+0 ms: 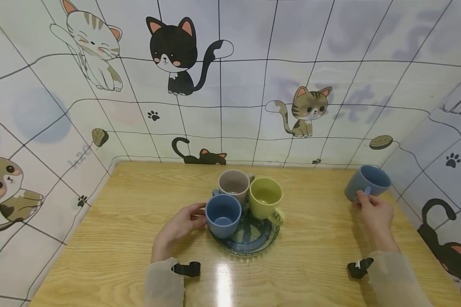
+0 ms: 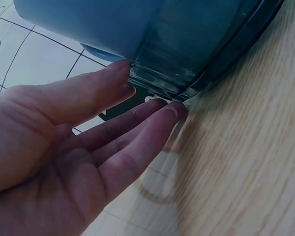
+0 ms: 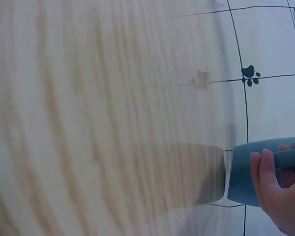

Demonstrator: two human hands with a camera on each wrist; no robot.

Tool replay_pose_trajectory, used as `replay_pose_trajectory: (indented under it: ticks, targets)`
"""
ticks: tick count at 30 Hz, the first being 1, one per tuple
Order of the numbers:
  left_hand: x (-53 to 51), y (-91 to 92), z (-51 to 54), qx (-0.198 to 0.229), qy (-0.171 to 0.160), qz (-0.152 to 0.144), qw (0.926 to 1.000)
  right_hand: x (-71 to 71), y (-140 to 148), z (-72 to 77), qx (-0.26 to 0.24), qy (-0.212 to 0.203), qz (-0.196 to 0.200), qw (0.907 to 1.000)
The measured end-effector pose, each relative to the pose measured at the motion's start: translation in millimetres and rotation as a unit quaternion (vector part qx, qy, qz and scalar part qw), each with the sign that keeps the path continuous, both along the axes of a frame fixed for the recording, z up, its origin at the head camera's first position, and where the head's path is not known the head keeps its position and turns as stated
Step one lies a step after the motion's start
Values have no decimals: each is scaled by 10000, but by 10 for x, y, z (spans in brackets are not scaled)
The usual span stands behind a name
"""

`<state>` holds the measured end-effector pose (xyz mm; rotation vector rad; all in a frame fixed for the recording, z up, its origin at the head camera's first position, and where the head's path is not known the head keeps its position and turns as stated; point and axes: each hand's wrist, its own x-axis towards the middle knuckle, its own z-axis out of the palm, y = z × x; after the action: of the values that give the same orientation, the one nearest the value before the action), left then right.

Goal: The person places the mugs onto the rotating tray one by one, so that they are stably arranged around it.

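Observation:
My right hand (image 1: 377,213) grips the handle of a blue mug (image 1: 355,183) at the far right of the table. In the right wrist view, a thin gap shows between the mug's (image 3: 241,172) base and its reflection on the tabletop. My left hand (image 1: 182,226), fingers fairly straight, is at the left side of a glass plate (image 1: 249,251); its fingertips (image 2: 176,109) touch or nearly touch the plate's edge. On that plate stand another blue mug (image 1: 223,217), a greyish-pink mug (image 1: 233,183) and a yellow-green mug (image 1: 265,198). The blue mug partly hides the pinkish one.
The wooden table (image 1: 311,238) meets a white wall covering (image 1: 246,115) with grid lines and cartoon cats at the back and sides. Black straps (image 1: 188,269) are on both wrists.

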<state>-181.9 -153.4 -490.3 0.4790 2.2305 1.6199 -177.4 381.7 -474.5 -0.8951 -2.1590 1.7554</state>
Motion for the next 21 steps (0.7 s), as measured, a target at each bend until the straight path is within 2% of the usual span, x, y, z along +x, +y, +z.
replay_pose_trajectory:
  ticks: [5,15,18,21]
  targets:
    - [0,12,-19,-8,-69,-8,10000,17,-46,23,-567,306,-372,9972]
    - [7,5,-12,-40,-19,-186,9998,51,-115,115,-986,724,-371,9918]
    - [9,-4,-3,5,31,-274,9996,36,-147,124,-1032,959,-375,9893]
    - [7,-12,1,49,54,-317,9995,25,-174,133,-1010,987,-362,9893]
